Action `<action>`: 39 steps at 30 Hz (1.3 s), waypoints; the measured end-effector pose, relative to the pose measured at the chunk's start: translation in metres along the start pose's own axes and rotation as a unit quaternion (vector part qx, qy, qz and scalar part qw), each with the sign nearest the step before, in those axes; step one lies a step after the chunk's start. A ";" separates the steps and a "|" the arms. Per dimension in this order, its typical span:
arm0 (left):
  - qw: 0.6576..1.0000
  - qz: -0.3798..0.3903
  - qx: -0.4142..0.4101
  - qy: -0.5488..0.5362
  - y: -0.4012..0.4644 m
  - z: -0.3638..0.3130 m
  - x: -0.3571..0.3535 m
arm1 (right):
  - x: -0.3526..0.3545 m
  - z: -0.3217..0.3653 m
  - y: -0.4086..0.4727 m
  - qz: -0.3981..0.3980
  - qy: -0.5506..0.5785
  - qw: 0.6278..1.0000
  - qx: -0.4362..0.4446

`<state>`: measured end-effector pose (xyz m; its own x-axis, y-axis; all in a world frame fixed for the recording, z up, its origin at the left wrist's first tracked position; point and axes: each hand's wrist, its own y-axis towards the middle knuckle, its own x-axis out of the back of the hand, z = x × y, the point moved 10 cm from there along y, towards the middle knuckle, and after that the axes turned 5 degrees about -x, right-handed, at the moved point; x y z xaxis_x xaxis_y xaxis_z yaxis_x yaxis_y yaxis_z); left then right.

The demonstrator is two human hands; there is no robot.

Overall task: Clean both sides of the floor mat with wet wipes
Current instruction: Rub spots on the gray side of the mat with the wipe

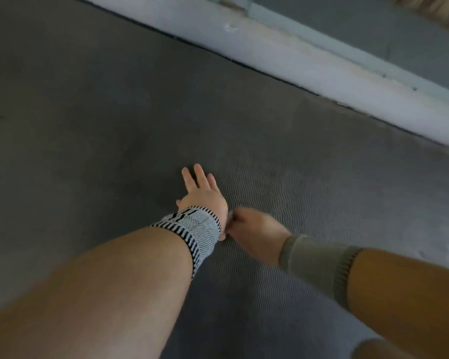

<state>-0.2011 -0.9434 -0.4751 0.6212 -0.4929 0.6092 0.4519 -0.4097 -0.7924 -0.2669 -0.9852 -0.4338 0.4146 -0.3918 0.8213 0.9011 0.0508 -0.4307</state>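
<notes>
Right hand (pixel 254 235), fingers curled under the palm, pressing down on the floor mat (pixel 283 182). A pale sliver at its knuckles, just beside the left wrist, may be the wet wipe (pixel 230 216); too little shows to be certain, so the hold is judged as closed on a wipe, not confirmed. Left hand (pixel 202 193), fingers straight and spread, lies flat on the mat just ahead of and to the left of the right hand, its patterned wristband (pixel 192 229) touching the right knuckles. The mat, dark grey with a fine wavy rib, fills the view under both forearms; its far edge runs diagonally from upper left to lower right along a pale baseboard (pixel 322 63). Unwiped surface lies in every direction from the grip, widest forward and to the left. The right hand is nearer the far edge; the left appears to steady the mat.
</notes>
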 end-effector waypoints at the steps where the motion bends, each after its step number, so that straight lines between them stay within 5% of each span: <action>1: 1.000 -0.005 0.004 -0.018 -0.002 0.002 0.001 | -0.006 0.009 -0.006 0.032 -0.001 0.998 0.057; 3: 0.999 -0.009 0.007 -0.032 -0.006 0.003 0.002 | 0.021 -0.007 0.015 -0.015 -0.038 0.995 0.087; 6: 0.999 -0.024 0.006 -0.036 -0.009 0.004 0.001 | 0.101 -0.078 0.065 -0.177 -0.076 0.977 -0.095; 8: 0.999 -0.026 0.009 -0.039 -0.012 0.005 0.002 | 0.115 -0.083 0.068 -0.226 -0.085 0.963 -0.122; 10: 0.999 -0.008 0.017 -0.040 -0.016 0.004 0.003 | 0.077 -0.044 0.051 -0.167 -0.049 0.985 0.006; 12: 0.999 0.002 0.023 -0.041 -0.018 0.005 0.004 | 0.034 -0.012 0.023 -0.028 -0.015 0.991 0.129; 14: 0.999 -0.006 0.024 -0.045 -0.020 0.005 0.004 | 0.036 -0.014 0.029 -0.044 -0.077 0.969 0.229; 18: 0.997 -0.019 0.034 -0.070 -0.021 0.005 0.005 | 0.117 -0.095 0.114 -0.188 -0.054 0.981 -0.003; 20: 0.996 -0.024 0.046 -0.078 -0.021 0.004 0.007 | 0.119 -0.096 0.107 -0.225 0.019 0.974 -0.014; 22: 0.994 -0.028 0.059 -0.092 -0.019 0.003 0.010 | 0.072 -0.053 0.072 -0.133 -0.013 0.983 0.129; 25: 0.991 -0.024 0.085 -0.100 -0.019 0.001 0.009 | 0.029 -0.022 0.020 0.005 -0.049 0.948 0.314; 27: 0.990 -0.026 0.095 -0.104 -0.018 0.001 0.009 | 0.065 -0.045 0.066 -0.068 -0.045 0.960 0.268; 29: 0.988 -0.028 0.105 -0.107 -0.020 0.002 0.009 | 0.113 -0.089 0.128 -0.146 -0.099 0.980 0.095; 31: 0.987 -0.028 0.113 -0.108 -0.020 0.003 0.011 | 0.137 -0.116 0.139 -0.209 -0.029 0.977 -0.025; 33: 0.985 -0.023 0.125 -0.119 -0.018 0.001 0.017 | 0.102 -0.087 0.106 -0.170 -0.008 0.984 0.055; 36: 0.976 -0.032 0.150 -0.152 -0.017 -0.004 0.032 | 0.033 -0.047 0.027 0.019 0.000 0.963 0.269; 38: 0.967 -0.069 0.155 -0.189 -0.014 -0.013 0.044 | 0.074 -0.084 0.047 -0.041 0.072 0.975 0.207; 39: 0.963 -0.083 0.145 -0.210 -0.009 -0.022 0.049 | 0.102 -0.120 0.069 -0.088 0.111 0.985 0.098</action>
<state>-0.1894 -0.9807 -0.4375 0.7019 -0.0601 0.7097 0.6892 -0.1939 -0.6981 -0.1777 -1.1321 -0.4242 0.2306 -0.6005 0.7657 0.9730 0.1318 -0.1897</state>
